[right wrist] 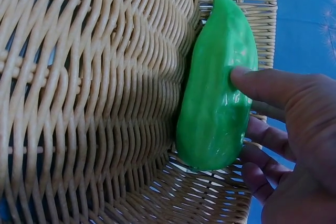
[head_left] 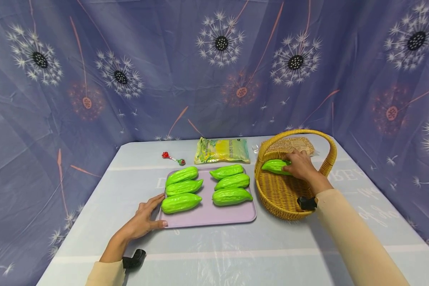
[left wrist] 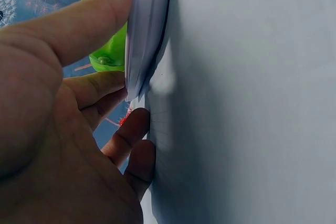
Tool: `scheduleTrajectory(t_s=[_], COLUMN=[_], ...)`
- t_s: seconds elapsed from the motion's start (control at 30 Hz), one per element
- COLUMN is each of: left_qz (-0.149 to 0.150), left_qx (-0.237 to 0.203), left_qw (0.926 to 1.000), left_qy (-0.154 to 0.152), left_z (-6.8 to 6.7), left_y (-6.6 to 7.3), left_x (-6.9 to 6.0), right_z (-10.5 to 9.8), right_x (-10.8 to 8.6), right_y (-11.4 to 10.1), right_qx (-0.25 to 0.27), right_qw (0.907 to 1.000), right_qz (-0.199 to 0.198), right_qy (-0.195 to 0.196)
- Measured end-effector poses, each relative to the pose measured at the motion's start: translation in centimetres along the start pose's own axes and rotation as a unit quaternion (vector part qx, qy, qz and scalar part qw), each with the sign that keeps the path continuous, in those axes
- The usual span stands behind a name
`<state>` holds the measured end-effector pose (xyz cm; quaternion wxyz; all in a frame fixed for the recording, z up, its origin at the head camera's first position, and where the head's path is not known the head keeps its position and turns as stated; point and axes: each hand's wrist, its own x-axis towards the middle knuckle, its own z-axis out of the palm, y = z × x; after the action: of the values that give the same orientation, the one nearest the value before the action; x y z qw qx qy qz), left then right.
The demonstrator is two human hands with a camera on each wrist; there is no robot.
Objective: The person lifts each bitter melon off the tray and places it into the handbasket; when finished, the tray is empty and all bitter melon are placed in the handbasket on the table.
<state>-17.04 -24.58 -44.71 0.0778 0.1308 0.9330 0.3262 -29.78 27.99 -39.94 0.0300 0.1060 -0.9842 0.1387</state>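
In the head view a pink tray (head_left: 214, 218) holds several green gourds in two columns, left (head_left: 181, 203) and right (head_left: 232, 196). The left hand (head_left: 141, 219) touches the tray's left edge, thumb at the front corner and fingers spread; in the left wrist view this hand (left wrist: 68, 98) rests against the tray rim (left wrist: 147, 30). The right hand (head_left: 302, 167) reaches under the handle into the wicker basket (head_left: 282, 198), holding a green gourd (head_left: 274, 166) at its back. The right wrist view shows this hand (right wrist: 299, 129) with thumb on the gourd (right wrist: 218, 93) and fingers behind it.
Behind the tray lie a yellow-green packet (head_left: 222, 150) and a red and green candy-like item (head_left: 173, 159). A clear bag with tan contents (head_left: 298, 145) is behind the basket. A patterned blue cloth (head_left: 186, 71) hangs behind the table (head_left: 207, 262).
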Motion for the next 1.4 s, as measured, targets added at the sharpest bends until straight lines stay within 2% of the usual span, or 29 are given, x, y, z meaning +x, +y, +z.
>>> scheduleTrajectory(t_s=[0.67, 0.87, 1.2, 1.4], left_qz=[-0.001, -0.002, -0.005, -0.003], left_qx=[-0.001, -0.001, -0.003, -0.003], left_qw=[1.0, 1.0, 1.0, 1.0], left_qy=[-0.001, -0.001, -0.002, 0.0], left_z=[0.0, 0.0, 0.0, 0.0], left_y=[0.0, 0.0, 0.0, 0.0], left_x=[-0.1, -0.1, -0.1, -0.1], right_z=[-0.9, -1.8, -3.8, -4.5], right_x=[0.2, 0.1, -0.8, -1.9], right_y=[-0.2, -1.0, -3.3, -4.9], right_qx=[0.033, 0.067, 0.112, 0.116], right_qw=[0.9994, 0.9977, 0.9937, 0.9925], right_qz=[-0.012, 0.001, -0.006, -0.029], right_qy=[0.004, 0.003, 0.009, 0.026])
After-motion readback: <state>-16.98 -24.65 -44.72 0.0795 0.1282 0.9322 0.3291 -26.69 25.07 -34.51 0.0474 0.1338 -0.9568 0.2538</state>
